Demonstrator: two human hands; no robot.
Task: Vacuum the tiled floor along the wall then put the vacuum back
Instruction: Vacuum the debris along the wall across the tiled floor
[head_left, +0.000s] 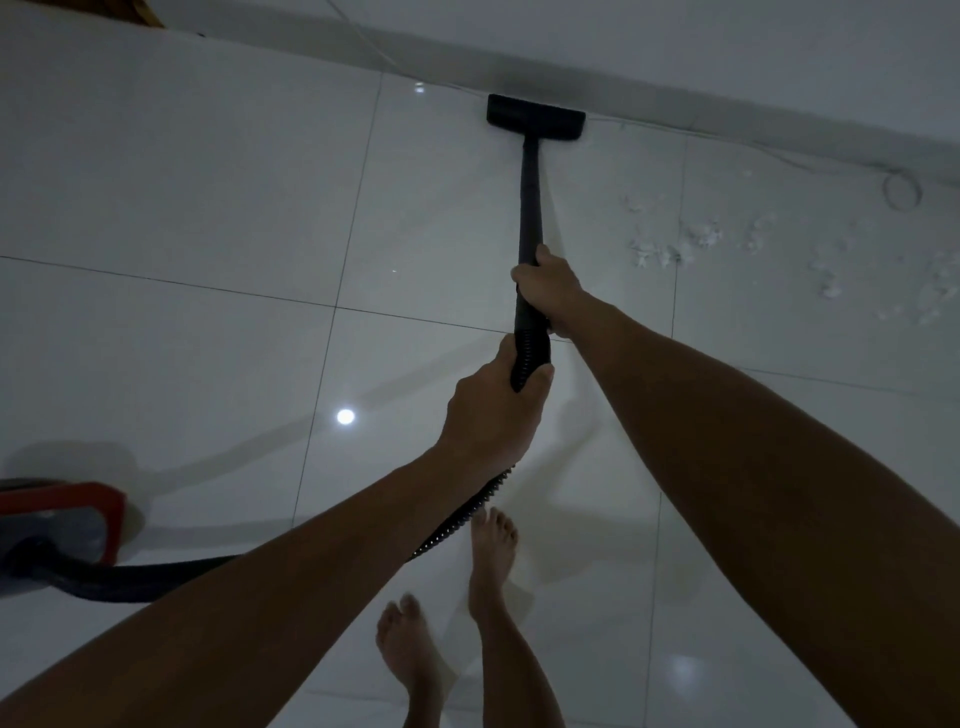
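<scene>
You are gripping the wand (530, 208) with both hands, right hand (548, 291) leading, left hand (493, 410) trailing; debris (701, 239) is lying rightward of the nozzle (535, 117).

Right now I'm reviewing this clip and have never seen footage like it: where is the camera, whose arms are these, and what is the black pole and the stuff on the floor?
There is no robot here. The single picture comes from a camera worn on a person's head, looking down at their own arms and bare feet.

The black pole is a vacuum wand. Its flat floor head sits on the tiled floor close against the wall. The right hand grips the wand higher up; the left hand grips the ribbed hose just behind it. The hose runs back to the red vacuum body at lower left.

To the right of the head lie white scraps, apparently debris not yet vacuumed. A thin cord runs along the wall's base.
</scene>
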